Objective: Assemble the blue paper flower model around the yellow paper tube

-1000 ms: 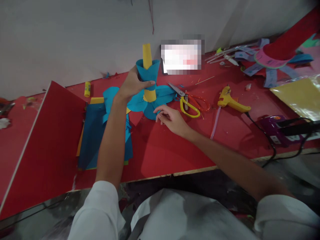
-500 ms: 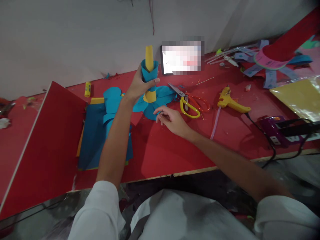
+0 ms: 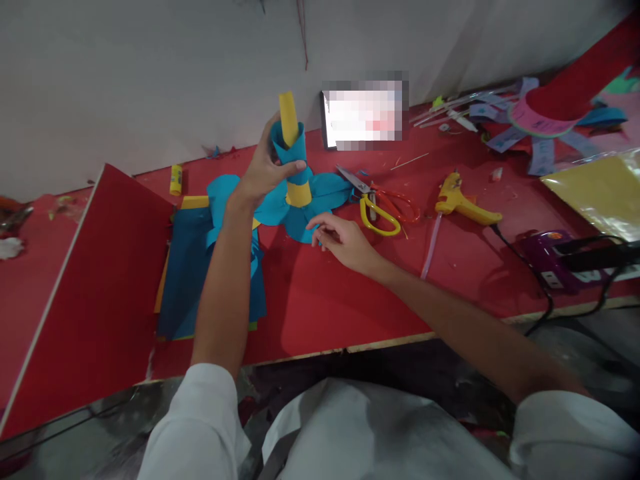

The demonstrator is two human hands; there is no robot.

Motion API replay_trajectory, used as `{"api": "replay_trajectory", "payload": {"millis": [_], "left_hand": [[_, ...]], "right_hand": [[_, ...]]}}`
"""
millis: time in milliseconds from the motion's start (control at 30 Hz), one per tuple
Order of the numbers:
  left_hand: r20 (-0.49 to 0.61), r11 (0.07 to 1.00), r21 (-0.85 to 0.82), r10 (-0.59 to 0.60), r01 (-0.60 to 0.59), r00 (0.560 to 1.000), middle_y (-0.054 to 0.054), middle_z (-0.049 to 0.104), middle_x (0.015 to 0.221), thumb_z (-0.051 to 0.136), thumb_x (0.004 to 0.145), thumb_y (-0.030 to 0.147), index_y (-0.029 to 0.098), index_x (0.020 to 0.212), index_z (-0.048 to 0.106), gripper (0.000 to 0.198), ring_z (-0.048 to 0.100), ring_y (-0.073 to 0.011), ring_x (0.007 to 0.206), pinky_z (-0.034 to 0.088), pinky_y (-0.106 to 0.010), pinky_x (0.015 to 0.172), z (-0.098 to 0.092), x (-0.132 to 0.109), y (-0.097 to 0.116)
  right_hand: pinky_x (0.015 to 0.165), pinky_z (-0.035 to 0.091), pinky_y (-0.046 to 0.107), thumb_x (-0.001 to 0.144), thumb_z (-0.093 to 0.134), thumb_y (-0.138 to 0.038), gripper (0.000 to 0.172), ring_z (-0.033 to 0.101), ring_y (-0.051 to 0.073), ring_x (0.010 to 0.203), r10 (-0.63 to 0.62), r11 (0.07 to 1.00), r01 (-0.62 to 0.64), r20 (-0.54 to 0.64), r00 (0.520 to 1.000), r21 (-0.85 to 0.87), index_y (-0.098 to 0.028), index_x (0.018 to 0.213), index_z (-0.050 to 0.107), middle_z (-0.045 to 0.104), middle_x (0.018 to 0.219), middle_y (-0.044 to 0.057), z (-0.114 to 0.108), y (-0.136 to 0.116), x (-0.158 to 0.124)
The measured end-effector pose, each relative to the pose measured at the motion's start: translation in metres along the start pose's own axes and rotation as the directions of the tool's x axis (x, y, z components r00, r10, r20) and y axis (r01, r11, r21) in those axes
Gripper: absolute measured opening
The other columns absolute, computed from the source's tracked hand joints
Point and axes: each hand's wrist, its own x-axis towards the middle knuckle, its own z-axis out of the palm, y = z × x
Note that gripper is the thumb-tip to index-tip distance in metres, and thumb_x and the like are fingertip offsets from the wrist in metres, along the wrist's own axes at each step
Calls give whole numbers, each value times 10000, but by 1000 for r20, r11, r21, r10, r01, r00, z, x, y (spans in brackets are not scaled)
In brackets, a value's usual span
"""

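Note:
My left hand point(image 3: 265, 167) is wrapped round a rolled blue paper tube point(image 3: 290, 150), which stands upright with a slight lean to the left. A yellow paper strip point(image 3: 288, 120) sticks up out of its top. Around the lower part of the tube runs a yellow band point(image 3: 299, 195), with blue paper petals point(image 3: 325, 190) spread out at its base. By the front petal, my right hand point(image 3: 345, 243) hangs with loosely bent fingers apart and holds nothing. Whether its fingertips touch the petal I cannot tell.
Scissors point(image 3: 380, 215) with yellow and red handles lie right of the petals, then a yellow glue gun point(image 3: 465, 203). A purple device point(image 3: 555, 267) with cords is farther right. Blue sheets point(image 3: 185, 273) lie left, beside a red panel point(image 3: 100, 300). A lit screen point(image 3: 363, 117) leans on the wall.
My left hand has shifted slightly left, and the tube's top has tipped left with it. My right hand stays nearly in place.

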Motion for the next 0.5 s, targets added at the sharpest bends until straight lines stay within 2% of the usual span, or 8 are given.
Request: {"api": "replay_trajectory", "payload": {"millis": [100, 200, 267, 367, 500], "left_hand": [[24, 999, -42, 4, -3, 1000, 41, 530, 1560, 749, 723, 814, 459, 1588, 327, 1026, 468, -312, 1457, 518, -547, 1128, -2, -3, -5], [19, 994, -108, -7, 8, 1000, 73, 540, 1569, 792, 756, 736, 483, 1556, 368, 940, 442, -289, 1485, 509, -536, 1167, 0, -4, -8], [-12, 986, -164, -19, 17, 1000, 44, 529, 1589, 821, 762, 692, 457, 1554, 378, 938, 476, -288, 1477, 520, -525, 1167, 2, -4, -8], [-24, 981, -190, -39, 34, 999, -14, 564, 1557, 780, 804, 706, 385, 1518, 450, 850, 524, -306, 1463, 505, -539, 1186, 6, -3, -7], [-2, 971, -237, -30, 29, 1000, 4, 625, 1483, 731, 845, 726, 406, 1445, 525, 711, 565, -273, 1430, 477, -527, 1218, 9, -3, -4]], "right_hand": [[679, 476, 268, 998, 500, -249, 154, 604, 121, 679, 6, 1000, -6, 17, 1000, -7, -213, 1098, 611, 682, 826, -1, 0, -2, 0], [670, 470, 266, 1001, 501, -253, 149, 603, 121, 679, 11, 1000, -11, 18, 1000, -8, -214, 1095, 610, 683, 831, -1, -1, -2, 0], [669, 467, 266, 1002, 500, -253, 151, 602, 120, 681, 9, 1000, -9, 16, 1000, -12, -211, 1092, 613, 685, 833, 1, 0, -2, -1], [664, 461, 264, 1002, 500, -262, 155, 603, 119, 682, 3, 1000, -2, 18, 1000, -15, -209, 1090, 616, 691, 834, 3, 0, -1, -1], [684, 474, 269, 996, 503, -264, 157, 614, 123, 693, -6, 1000, 6, 15, 1000, -12, -205, 1082, 620, 695, 829, 5, 0, -1, 0]]}}
